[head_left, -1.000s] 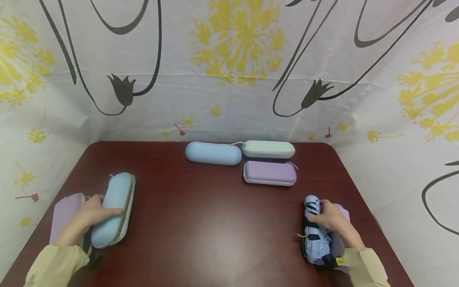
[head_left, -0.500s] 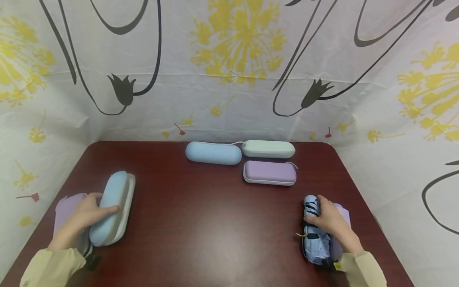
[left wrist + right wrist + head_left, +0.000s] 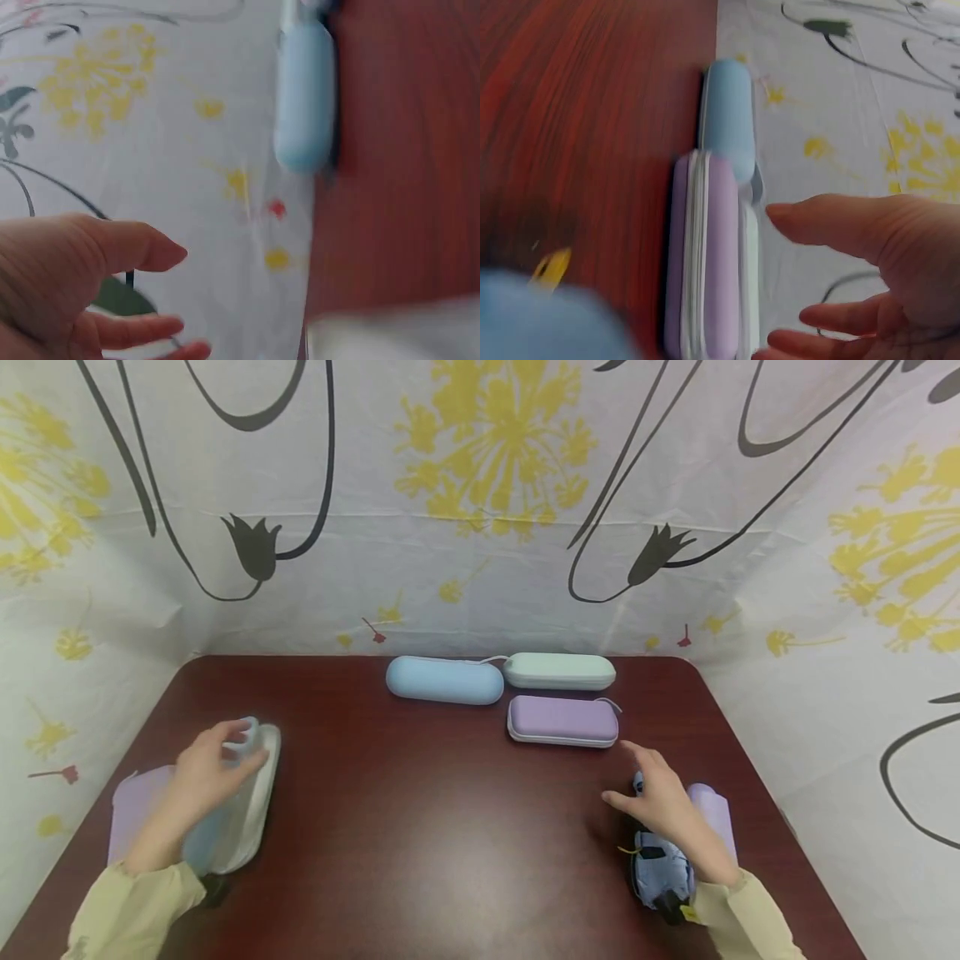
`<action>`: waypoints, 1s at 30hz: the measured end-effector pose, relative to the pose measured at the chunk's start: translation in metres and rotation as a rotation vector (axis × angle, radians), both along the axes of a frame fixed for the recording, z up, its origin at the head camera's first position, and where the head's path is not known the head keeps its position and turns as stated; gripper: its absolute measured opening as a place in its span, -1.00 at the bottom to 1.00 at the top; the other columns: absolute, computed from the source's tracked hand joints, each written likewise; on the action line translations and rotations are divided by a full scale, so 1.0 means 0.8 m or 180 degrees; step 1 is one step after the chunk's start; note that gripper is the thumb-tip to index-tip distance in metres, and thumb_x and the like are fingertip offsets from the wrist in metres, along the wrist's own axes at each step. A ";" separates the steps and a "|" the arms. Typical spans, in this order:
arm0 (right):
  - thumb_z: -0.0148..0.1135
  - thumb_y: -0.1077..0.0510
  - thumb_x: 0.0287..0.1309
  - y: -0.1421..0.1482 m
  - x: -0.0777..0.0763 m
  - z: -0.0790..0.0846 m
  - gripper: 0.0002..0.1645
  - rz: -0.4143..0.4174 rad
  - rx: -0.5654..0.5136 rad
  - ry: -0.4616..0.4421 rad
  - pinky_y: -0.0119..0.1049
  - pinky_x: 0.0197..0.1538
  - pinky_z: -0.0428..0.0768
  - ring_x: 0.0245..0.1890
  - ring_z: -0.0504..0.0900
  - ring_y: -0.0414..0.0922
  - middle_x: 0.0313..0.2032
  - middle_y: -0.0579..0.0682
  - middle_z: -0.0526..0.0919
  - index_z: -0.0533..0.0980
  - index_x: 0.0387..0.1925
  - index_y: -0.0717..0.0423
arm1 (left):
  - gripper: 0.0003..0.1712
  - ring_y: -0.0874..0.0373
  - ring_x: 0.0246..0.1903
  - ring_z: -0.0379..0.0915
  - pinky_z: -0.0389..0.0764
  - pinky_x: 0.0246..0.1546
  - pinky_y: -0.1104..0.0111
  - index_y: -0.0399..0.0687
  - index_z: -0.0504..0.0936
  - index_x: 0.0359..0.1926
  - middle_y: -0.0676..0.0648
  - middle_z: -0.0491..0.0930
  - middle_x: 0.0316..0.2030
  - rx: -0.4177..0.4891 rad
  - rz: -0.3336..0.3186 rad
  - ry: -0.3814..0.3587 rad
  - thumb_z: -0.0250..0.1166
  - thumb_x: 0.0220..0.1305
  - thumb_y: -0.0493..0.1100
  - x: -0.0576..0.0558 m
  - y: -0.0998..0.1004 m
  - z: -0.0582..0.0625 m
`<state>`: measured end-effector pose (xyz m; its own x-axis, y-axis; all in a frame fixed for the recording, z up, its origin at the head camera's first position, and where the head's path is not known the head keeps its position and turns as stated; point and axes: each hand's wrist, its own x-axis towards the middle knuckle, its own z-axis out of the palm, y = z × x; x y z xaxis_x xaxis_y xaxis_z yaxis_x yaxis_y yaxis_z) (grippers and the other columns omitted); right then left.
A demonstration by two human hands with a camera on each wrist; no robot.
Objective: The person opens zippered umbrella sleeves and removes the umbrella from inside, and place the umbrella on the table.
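Observation:
My left hand (image 3: 213, 768) hovers, fingers spread, over a light blue zip case (image 3: 201, 845), which it partly hides. A whitish side or second case (image 3: 253, 818) shows along its right edge. Left of these lies a purple case (image 3: 135, 810), partly behind my forearm. My right hand (image 3: 656, 793), with thumb and fingers apart, is over a folded light blue umbrella (image 3: 663, 877) with a black handle. Beyond that hand lies a purple, rounded item (image 3: 712, 814), partly covered by my wrist. In both wrist views the hands hold nothing.
At the back of the dark red-brown table (image 3: 420, 827) lie a blue case (image 3: 445, 681), a mint green case (image 3: 560, 671) and, in front of it, a purple case (image 3: 562, 721). A patterned white cloth (image 3: 480, 585) hangs behind and at both sides.
My left hand has let go of the blue case and moved up and forward. My right hand has come off the umbrella, moving forward and left. The blue case had tipped leftward earlier.

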<state>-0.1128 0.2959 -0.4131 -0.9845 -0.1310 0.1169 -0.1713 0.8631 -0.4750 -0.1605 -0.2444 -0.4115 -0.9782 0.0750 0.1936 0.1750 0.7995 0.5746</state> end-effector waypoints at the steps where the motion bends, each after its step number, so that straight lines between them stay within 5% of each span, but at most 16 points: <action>1: 0.44 0.23 -0.15 -0.005 -0.005 0.000 -0.13 0.0043 -0.0016 0.0071 0.15 -0.07 0.47 -0.04 0.45 0.26 0.01 0.42 0.42 0.25 0.18 0.48 | -0.48 -0.30 -0.22 0.47 0.48 -0.34 0.03 -0.44 0.40 0.06 -0.44 0.49 -0.13 0.0080 -0.0084 -0.0022 0.27 0.15 -0.20 -0.004 0.010 0.003; 6: 0.45 0.27 -0.17 -0.034 -0.036 -0.005 -0.22 0.0230 -0.0321 0.0324 0.08 -0.09 0.51 -0.06 0.51 0.20 -0.06 0.33 0.50 0.33 0.12 0.43 | -0.60 -0.17 -0.20 0.51 0.50 -0.36 0.31 -0.33 0.45 0.05 -0.36 0.53 -0.11 0.0644 -0.0293 -0.0285 0.22 0.22 -0.24 -0.038 0.056 0.001; 14: 0.42 0.32 -0.15 -0.087 -0.093 -0.018 -0.27 0.0400 -0.0942 0.0310 0.04 -0.04 0.53 -0.07 0.55 0.20 -0.07 0.37 0.53 0.35 0.10 0.45 | -0.53 0.06 -0.16 0.43 0.54 -0.21 0.27 -0.30 0.35 0.18 -0.32 0.43 0.02 0.1704 -0.0194 -0.0973 0.15 0.29 -0.23 -0.103 0.109 -0.024; 21: 0.42 0.29 -0.17 -0.119 -0.122 -0.025 -0.30 0.0286 -0.0949 0.0359 -0.04 -0.04 0.54 -0.11 0.56 0.16 -0.13 0.34 0.54 0.38 0.07 0.45 | -0.48 0.20 -0.15 0.40 0.51 -0.08 0.15 -0.23 0.32 0.23 -0.30 0.39 0.11 0.2178 -0.0160 -0.0838 0.18 0.26 -0.24 -0.143 0.130 -0.045; 30: 0.41 0.19 -0.10 -0.141 -0.151 -0.023 -0.23 0.0011 -0.0979 0.0095 -0.06 0.06 0.47 0.01 0.51 0.16 0.01 0.34 0.47 0.33 0.15 0.42 | -0.39 -0.07 0.02 0.35 0.43 -0.02 0.04 -0.25 0.26 0.29 -0.32 0.32 0.19 0.2378 -0.0047 -0.0887 0.19 0.24 -0.25 -0.177 0.151 -0.068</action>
